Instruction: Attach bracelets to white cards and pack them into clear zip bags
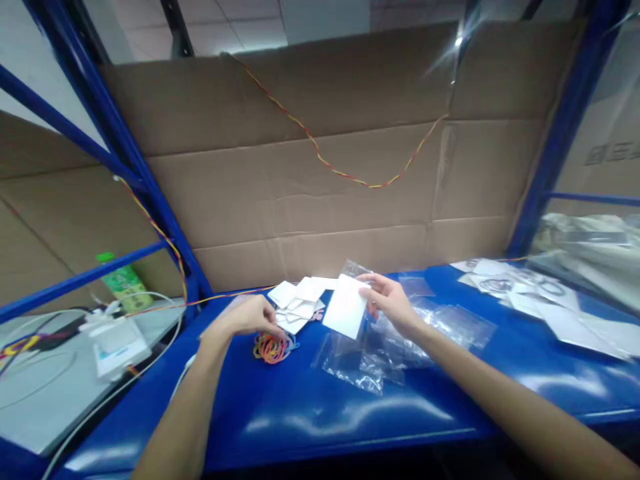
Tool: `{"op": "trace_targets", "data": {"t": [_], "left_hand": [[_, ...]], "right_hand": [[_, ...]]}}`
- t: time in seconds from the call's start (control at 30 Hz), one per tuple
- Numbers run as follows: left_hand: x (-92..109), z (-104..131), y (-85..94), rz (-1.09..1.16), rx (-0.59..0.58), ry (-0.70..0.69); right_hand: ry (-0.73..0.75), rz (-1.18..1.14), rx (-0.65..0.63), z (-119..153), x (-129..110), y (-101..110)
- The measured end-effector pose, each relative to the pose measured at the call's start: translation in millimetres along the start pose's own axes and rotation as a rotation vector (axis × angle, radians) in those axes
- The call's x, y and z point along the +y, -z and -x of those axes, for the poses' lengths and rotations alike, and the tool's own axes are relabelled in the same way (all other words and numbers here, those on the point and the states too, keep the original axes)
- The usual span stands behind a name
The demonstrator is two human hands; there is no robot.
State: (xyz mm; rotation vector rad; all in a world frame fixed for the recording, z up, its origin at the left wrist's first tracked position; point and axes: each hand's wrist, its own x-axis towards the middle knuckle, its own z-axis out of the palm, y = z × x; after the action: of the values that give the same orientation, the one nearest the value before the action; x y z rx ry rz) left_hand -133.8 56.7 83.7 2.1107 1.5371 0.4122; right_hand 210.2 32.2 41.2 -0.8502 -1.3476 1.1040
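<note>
My right hand (pixel 387 300) pinches the upper right edge of a white card (pixel 346 307), which is tilted above the blue table. Clear plastic bags (pixel 400 340) lie beneath and to the right of that card. At the left, my left hand (pixel 255 317) reaches down with its fingertips together at a pile of colored rubber bands (pixel 273 348). Whether a band is between those fingers is too small to tell. Several white cards (pixel 300 303) are heaped just behind the bands, between my two hands.
Bagged white cards (pixel 540 293) are spread at the right of the blue table (pixel 350 427). A cardboard panel (pixel 310 200) stands behind. On the left side shelf are a green bottle (pixel 125 283), a white box (pixel 120 347) and cables.
</note>
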Motion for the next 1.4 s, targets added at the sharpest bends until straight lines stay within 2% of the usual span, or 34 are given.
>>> {"op": "trace_targets", "data": {"t": [0.13,0.3,0.53,0.67,0.83,0.97,1.07,1.2,1.4], "left_hand": [[-1.8,1.6,-2.2,-0.041,-0.13,0.038],[3.4,4.5,2.1,-0.022,-0.11,-0.005],[24.2,7.0,-1.0,0.092,-0.05,-0.117],[33.9,3.3,-13.8,0.236,-0.001,-0.153],[50.1,-8.1,-43.7,0.516,0.204,-0.257],[62.8,-15.7,-71.2,0.593,0.231,-0.299],[65.8,-17.3,-86.4,0.662,0.22,-0.31],[68.2,-15.2,-95.6,0.789,0.132,-0.372],[78.7,-13.1,-97.6,0.724,0.278,-0.329]], "right_hand": [[-0.005,0.007,0.0,0.3,0.1,0.0],[-0.005,-0.002,0.005,-1.1,1.7,1.6],[-0.029,-0.03,-0.001,-3.0,4.9,3.0],[-0.043,-0.029,-0.048,-1.8,4.7,2.9],[-0.031,-0.008,-0.238,4.7,1.3,-2.2],[-0.024,0.007,-0.324,8.4,2.1,-7.0],[0.002,0.052,-0.344,8.6,5.7,-8.0],[0.099,0.176,-0.319,9.3,8.4,-7.3],[0.104,0.1,-0.299,11.1,7.5,-10.9]]}}
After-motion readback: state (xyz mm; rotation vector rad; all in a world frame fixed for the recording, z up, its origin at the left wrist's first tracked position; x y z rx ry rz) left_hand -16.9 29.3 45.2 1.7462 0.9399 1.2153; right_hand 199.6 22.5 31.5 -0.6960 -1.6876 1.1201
